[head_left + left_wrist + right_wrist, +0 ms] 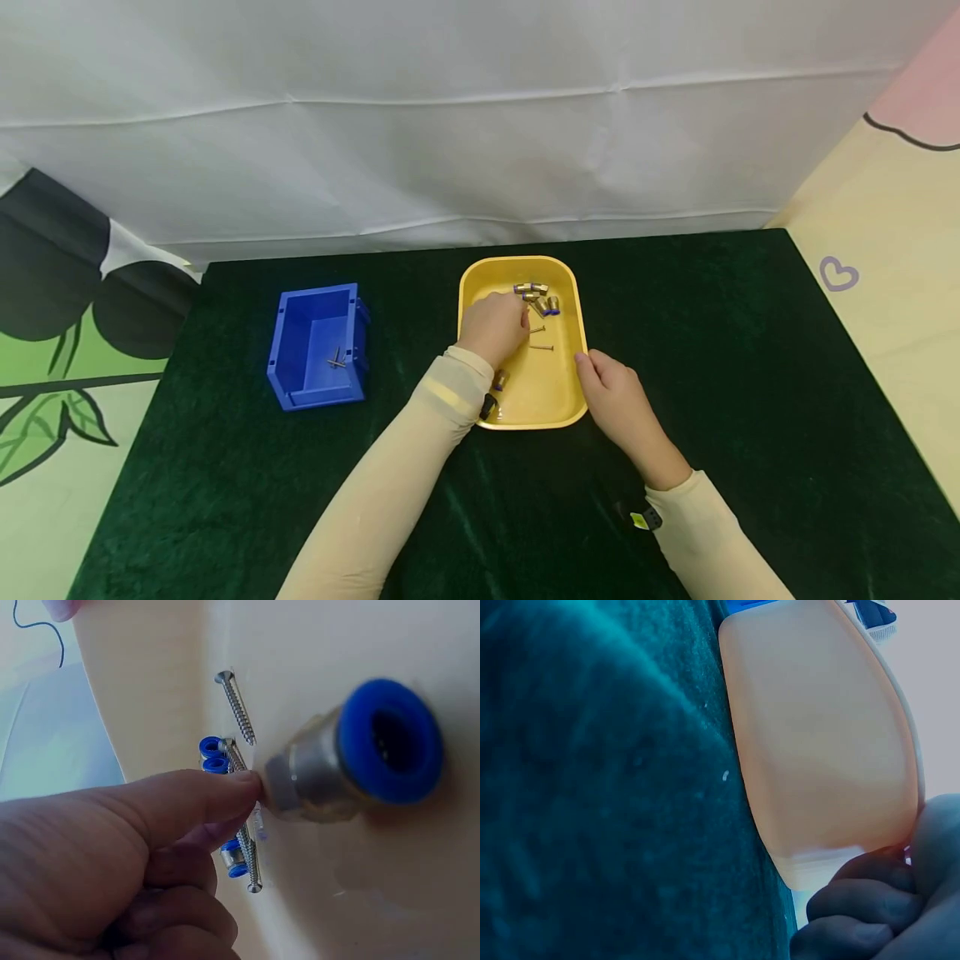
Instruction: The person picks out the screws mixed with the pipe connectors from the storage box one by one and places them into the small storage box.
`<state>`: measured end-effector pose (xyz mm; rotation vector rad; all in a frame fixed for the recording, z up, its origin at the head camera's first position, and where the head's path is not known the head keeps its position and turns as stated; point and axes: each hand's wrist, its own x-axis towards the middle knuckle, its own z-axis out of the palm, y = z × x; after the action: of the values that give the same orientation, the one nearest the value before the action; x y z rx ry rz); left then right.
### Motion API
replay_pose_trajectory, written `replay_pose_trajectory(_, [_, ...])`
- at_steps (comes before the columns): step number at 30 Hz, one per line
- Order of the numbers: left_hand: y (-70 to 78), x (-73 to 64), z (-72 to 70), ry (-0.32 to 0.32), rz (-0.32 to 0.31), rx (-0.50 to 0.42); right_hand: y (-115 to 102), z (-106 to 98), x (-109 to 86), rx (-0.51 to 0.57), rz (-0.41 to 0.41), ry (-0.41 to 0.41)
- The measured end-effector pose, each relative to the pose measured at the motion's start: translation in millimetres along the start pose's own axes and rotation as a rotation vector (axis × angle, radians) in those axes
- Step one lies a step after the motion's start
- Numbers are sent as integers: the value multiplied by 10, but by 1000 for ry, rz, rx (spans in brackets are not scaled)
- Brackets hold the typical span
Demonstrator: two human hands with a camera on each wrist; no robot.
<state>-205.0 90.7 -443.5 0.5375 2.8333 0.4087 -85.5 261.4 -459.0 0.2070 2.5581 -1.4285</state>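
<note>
My left hand (495,325) reaches into a yellow tray (540,408), its fingers curled. In the left wrist view, thumb and forefinger come together over the shaft of a small screw (236,756), partly hidden behind the thumb. Another screw (238,709) lies close by on the tray floor. A brass fitting with a blue collar (390,742) looms near the camera. Several such fittings (553,305) cluster toward the tray's far end. On the near right side, my right hand (618,396) grips the tray's rim, thumb over the edge and fingers curled against the outer wall.
To the left stands a blue bin (318,400) with a few small screws (337,360) inside. Dark green cloth (712,333) covers the table, and a white sheet (450,150) hangs behind it.
</note>
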Motion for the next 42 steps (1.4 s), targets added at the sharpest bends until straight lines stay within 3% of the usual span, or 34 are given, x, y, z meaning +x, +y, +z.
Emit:
replay_pose_trajectory(6, [23,6,-29,-54,-20,-48,2,-15,6,9,6,-3])
replay_pose_trajectory(9, [22,-6,-46,-50,-29,-86,4,-10,7,14,10,-4])
replay_pose_trajectory(17, [31,-101,-121,52,-58,-173,-24,7,8,25,-11,-8])
replay_pose_trajectory(28, [144,-241,-319,127,-20,-125,-11,15,7,16,0,-10])
replay_pose_trajectory(36, [169,-442,-545,250,2,-162,-10,16,13,14,-3,-17])
replay_pose_trajectory(42, [120,-616,-649,294,14,-196,-5,18,16,15,13,-19])
